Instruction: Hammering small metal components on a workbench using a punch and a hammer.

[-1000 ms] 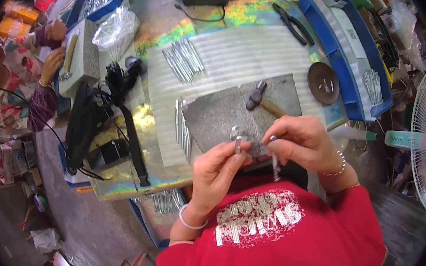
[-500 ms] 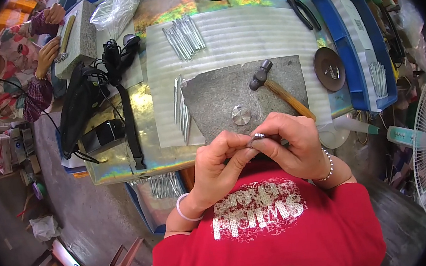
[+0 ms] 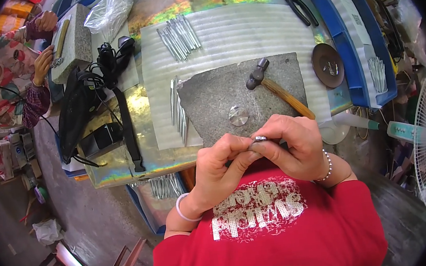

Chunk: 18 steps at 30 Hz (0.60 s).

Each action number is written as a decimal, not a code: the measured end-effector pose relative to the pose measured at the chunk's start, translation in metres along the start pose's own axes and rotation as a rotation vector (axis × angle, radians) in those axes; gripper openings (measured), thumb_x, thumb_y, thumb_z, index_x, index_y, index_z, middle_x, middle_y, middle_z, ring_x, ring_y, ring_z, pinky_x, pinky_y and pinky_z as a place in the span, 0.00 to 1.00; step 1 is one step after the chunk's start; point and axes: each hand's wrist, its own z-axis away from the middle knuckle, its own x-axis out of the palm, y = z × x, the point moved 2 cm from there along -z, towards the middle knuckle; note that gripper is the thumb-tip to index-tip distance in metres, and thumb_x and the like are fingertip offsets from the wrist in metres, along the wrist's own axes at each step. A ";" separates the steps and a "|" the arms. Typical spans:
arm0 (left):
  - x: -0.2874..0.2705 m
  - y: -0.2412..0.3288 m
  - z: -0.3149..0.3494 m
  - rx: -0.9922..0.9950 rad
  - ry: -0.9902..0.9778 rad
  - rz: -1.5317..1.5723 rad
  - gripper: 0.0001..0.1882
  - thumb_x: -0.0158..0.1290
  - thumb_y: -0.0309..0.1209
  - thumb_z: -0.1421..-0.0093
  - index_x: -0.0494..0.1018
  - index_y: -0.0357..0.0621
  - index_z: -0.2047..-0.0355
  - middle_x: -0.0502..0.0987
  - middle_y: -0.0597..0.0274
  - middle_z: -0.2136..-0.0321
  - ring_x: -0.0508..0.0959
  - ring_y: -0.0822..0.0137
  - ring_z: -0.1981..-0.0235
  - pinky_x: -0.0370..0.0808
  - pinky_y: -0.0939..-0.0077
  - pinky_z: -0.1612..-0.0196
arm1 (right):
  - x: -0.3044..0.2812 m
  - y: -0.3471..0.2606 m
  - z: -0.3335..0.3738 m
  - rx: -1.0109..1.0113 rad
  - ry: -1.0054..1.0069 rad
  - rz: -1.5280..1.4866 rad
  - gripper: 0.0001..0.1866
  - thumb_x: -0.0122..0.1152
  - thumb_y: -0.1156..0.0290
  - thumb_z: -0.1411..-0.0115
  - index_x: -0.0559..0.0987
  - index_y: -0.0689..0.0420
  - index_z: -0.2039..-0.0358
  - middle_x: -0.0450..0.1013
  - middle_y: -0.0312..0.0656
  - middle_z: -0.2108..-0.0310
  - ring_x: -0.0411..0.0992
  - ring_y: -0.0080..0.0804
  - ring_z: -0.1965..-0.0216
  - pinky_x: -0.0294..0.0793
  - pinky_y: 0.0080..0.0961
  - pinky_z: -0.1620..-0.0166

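Close to my chest, past the near edge of the stone slab (image 3: 213,89), both my hands pinch one small shiny metal piece (image 3: 260,139). It looks ring-like, but fingertips hide most of it. My left hand (image 3: 222,164) is closed, with thumb and forefinger at the piece's left side. Thumb and forefinger of my right hand (image 3: 294,142) grip it from the right. Just beyond my fingers a round silvery metal disc (image 3: 238,115) lies flat on the slab. A hammer (image 3: 284,95) with a wooden handle rests across the slab's right part.
Metal rods (image 3: 178,38) lie bundled on white foam sheeting (image 3: 233,32), with several more rods (image 3: 178,113) left of the slab. Rightward are a brown dish (image 3: 329,76), pliers (image 3: 297,4) and a blue tray (image 3: 340,36). A black bag (image 3: 77,103) and a co-worker's hand (image 3: 43,63) are leftward.
The view has shifted slightly, so the table's things sit a little further left in the picture. Both hands keep their pinch on the metal piece, almost in the same place.
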 end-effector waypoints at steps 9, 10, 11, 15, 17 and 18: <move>0.006 -0.004 -0.002 -0.227 -0.029 0.234 0.04 0.51 0.21 0.41 0.67 0.35 0.67 0.78 0.59 0.75 0.75 0.80 0.73 0.72 0.87 0.71 | 0.002 0.012 0.003 0.441 -0.036 -0.326 0.06 0.57 0.79 0.44 0.70 0.65 0.74 0.71 0.35 0.84 0.71 0.15 0.83 0.69 0.13 0.81; 0.005 -0.007 -0.003 -0.268 -0.025 0.268 0.05 0.51 0.23 0.41 0.67 0.34 0.68 0.78 0.60 0.76 0.75 0.81 0.74 0.71 0.87 0.72 | 0.002 0.015 0.003 0.518 -0.036 -0.412 0.06 0.56 0.79 0.43 0.70 0.64 0.74 0.71 0.35 0.83 0.71 0.16 0.82 0.69 0.12 0.81; 0.004 -0.008 -0.004 -0.272 -0.019 0.273 0.05 0.51 0.23 0.41 0.67 0.34 0.68 0.78 0.60 0.76 0.75 0.81 0.74 0.71 0.87 0.72 | 0.002 0.019 0.003 0.596 -0.034 -0.495 0.06 0.56 0.79 0.43 0.69 0.64 0.75 0.71 0.35 0.82 0.72 0.16 0.82 0.69 0.12 0.81; -0.002 -0.010 -0.008 -0.303 -0.076 0.151 0.06 0.52 0.24 0.41 0.67 0.33 0.69 0.75 0.64 0.79 0.72 0.83 0.76 0.69 0.87 0.74 | 0.001 0.028 0.000 0.690 -0.055 -0.569 0.06 0.56 0.75 0.42 0.70 0.61 0.74 0.71 0.33 0.81 0.66 0.12 0.83 0.62 0.09 0.83; -0.007 0.000 -0.014 -0.456 -0.185 0.232 0.06 0.50 0.24 0.39 0.66 0.34 0.64 0.75 0.62 0.73 0.75 0.77 0.72 0.72 0.86 0.70 | 0.001 0.034 -0.001 0.732 -0.045 -0.582 0.07 0.56 0.73 0.41 0.71 0.60 0.75 0.70 0.33 0.83 0.62 0.11 0.86 0.57 0.09 0.84; -0.007 0.003 -0.017 -0.480 -0.195 0.232 0.07 0.50 0.24 0.40 0.66 0.34 0.64 0.75 0.63 0.75 0.75 0.78 0.74 0.72 0.87 0.73 | 0.003 0.036 -0.001 0.741 -0.020 -0.595 0.08 0.57 0.72 0.42 0.71 0.59 0.76 0.69 0.32 0.84 0.60 0.11 0.88 0.56 0.09 0.85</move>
